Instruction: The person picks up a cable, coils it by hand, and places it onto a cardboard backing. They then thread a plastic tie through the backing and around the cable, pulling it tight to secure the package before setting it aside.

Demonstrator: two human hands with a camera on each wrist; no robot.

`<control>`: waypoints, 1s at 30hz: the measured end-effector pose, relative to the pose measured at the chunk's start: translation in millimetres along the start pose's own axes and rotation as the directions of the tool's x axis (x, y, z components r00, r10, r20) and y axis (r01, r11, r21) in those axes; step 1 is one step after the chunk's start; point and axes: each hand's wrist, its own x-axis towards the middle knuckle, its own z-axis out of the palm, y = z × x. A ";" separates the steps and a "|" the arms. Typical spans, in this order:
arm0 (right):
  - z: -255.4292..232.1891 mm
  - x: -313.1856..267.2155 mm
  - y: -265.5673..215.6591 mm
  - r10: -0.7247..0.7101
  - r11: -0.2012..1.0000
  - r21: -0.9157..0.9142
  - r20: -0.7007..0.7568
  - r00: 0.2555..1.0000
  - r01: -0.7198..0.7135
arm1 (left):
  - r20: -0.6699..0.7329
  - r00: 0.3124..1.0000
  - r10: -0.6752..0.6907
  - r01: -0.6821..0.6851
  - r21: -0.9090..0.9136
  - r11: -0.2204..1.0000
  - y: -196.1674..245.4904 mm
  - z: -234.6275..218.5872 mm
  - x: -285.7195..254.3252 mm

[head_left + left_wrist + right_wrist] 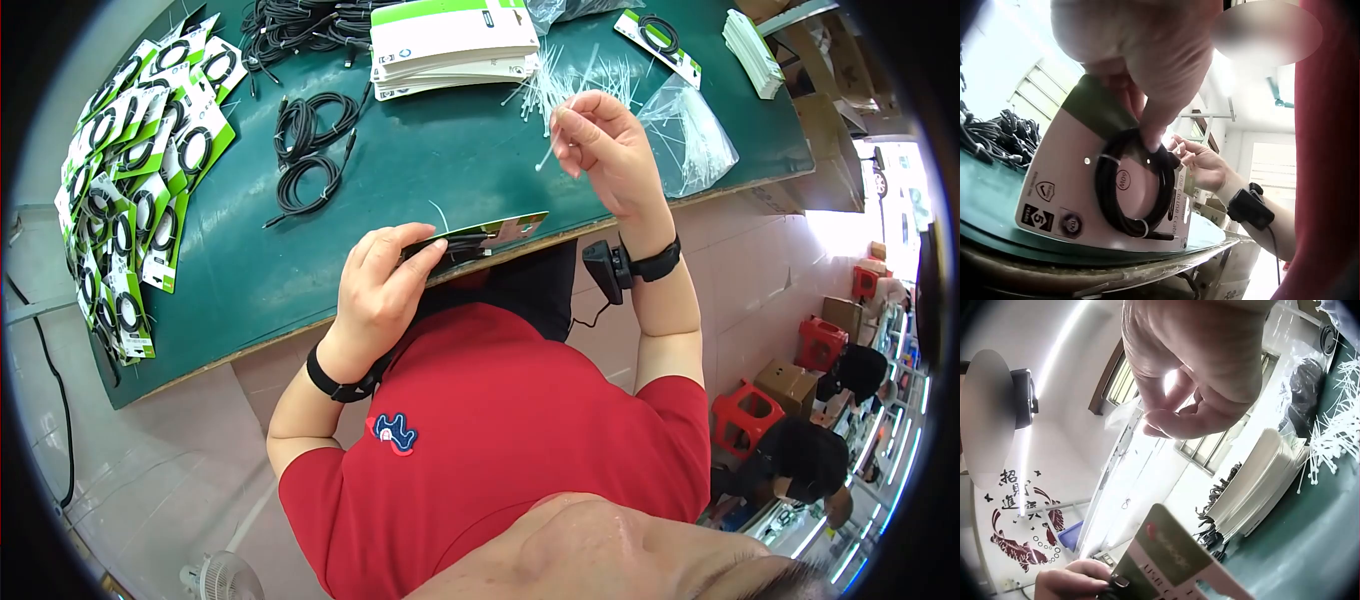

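Note:
My left hand grips a packaging card tilted up at the table's near edge. Its thumb presses on a black coiled USB cable lying against the printed side. White cable ties go round the coil, and a thin tie end sticks up beside the fingers. My right hand is raised above the table, to the right of the card, its thumb and fingertips bent together. I cannot tell whether something thin is pinched there. Loose white cable ties lie just beyond it.
Carded cables are heaped at the table's left. Coiled cables lie mid-table, before a stack of cards. A plastic bag of ties and another card stack are on the right. The table's edge runs close to my body.

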 end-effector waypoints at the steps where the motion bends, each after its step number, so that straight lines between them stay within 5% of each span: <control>1: 2.5 -1.5 0.5 0.006 1.000 0.014 0.015 1.000 -0.006 | 0.007 1.000 -0.011 0.011 0.013 1.000 1.7 -0.7 0.8; 10: 19.0 -7.1 4.7 -0.194 0.977 -0.091 0.019 0.981 0.195 | 0.002 1.000 -0.021 0.021 0.027 0.999 2.0 0.1 1.3; 18: 26.8 -4.8 20.5 -0.301 0.837 -0.469 0.035 0.953 0.281 | -0.001 1.000 -0.021 0.021 0.014 1.000 2.7 -0.1 -0.4; 21: 22.3 -0.5 27.4 -0.583 0.218 -0.823 0.322 0.746 0.525 | -0.010 0.999 -0.031 0.031 0.012 0.999 3.0 -0.1 -0.3; 25: 18.7 4.9 25.7 -0.642 0.087 -0.801 0.409 0.648 0.592 | -0.014 0.999 -0.048 0.048 0.006 0.999 4.0 -0.4 -2.1; 30: 34.7 1.3 8.7 -0.584 0.395 -0.680 0.333 0.740 0.618 | -0.012 0.998 -0.055 0.055 -0.014 0.998 0.1 0.1 -3.5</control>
